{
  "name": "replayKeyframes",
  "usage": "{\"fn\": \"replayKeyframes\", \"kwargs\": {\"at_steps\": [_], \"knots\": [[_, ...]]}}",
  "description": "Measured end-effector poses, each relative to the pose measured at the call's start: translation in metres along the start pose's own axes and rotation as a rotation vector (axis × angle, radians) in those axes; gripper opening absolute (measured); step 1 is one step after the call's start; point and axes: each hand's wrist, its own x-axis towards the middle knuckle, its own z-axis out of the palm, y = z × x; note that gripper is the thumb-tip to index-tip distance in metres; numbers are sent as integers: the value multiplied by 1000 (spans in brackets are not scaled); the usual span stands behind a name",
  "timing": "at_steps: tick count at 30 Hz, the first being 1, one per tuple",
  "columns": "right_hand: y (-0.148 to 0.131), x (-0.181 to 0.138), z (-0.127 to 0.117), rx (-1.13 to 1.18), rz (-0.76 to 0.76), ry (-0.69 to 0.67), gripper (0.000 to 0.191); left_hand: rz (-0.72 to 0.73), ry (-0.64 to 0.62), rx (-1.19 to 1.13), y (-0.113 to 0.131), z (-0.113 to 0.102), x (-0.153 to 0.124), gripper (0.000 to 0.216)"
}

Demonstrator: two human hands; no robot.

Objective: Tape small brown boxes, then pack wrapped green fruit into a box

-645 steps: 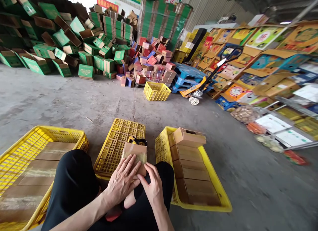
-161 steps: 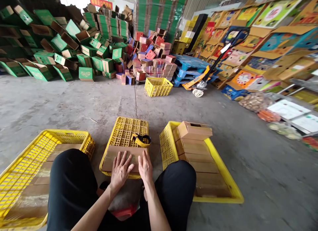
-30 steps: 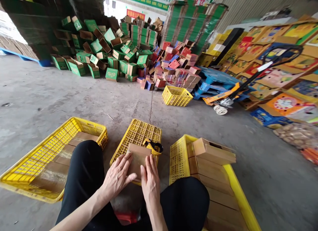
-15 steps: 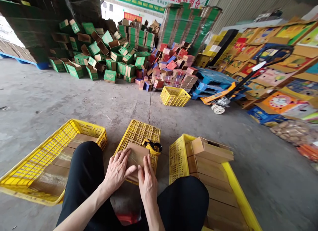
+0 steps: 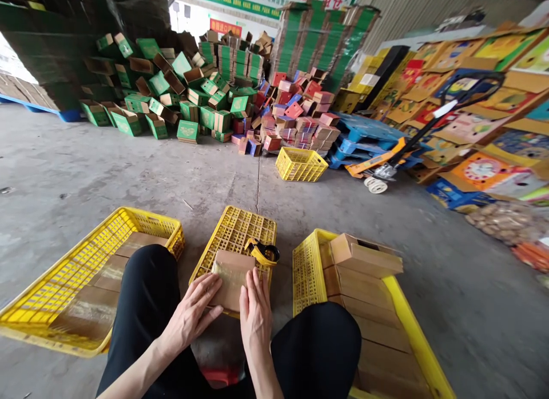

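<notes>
Left hand (image 5: 193, 307): fingers loosely spread, touching the left side of a small brown cardboard box (image 5: 234, 276) bearing shiny tape. Right hand (image 5: 256, 310): fingers straight, along its right side. Box lies between both, on an upturned yellow plastic crate (image 5: 240, 222). Beyond right hand: yellow-and-black tape dispenser (image 5: 261, 252). Step, apparently: steadying the box. Next move, as judged, calls for even pressure from both sides.
</notes>
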Motion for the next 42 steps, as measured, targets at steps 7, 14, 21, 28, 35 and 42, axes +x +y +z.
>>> {"fn": "replayKeyframes", "kwargs": {"at_steps": [7, 14, 21, 28, 35, 42], "knots": [[-4, 3, -12, -6, -178, 18, 40, 12, 20, -83, -13, 3, 8, 63], [-29, 21, -24, 91, -192, -98, 34, -31, 98, -171, -11, 10, 10, 49], [-52, 50, -23, -6, -200, -271, 32, -76, 182, -211, -8, 18, 6, 38], [-54, 73, -11, -92, -230, -337, 36, -69, 221, -128, -3, 19, 0, 37], [-51, 82, -17, -74, -289, -389, 39, -81, 226, -77, 3, 16, 2, 36], [-50, 68, -40, 12, -329, -482, 46, -153, 188, -187, 11, 2, 1, 27]]}}
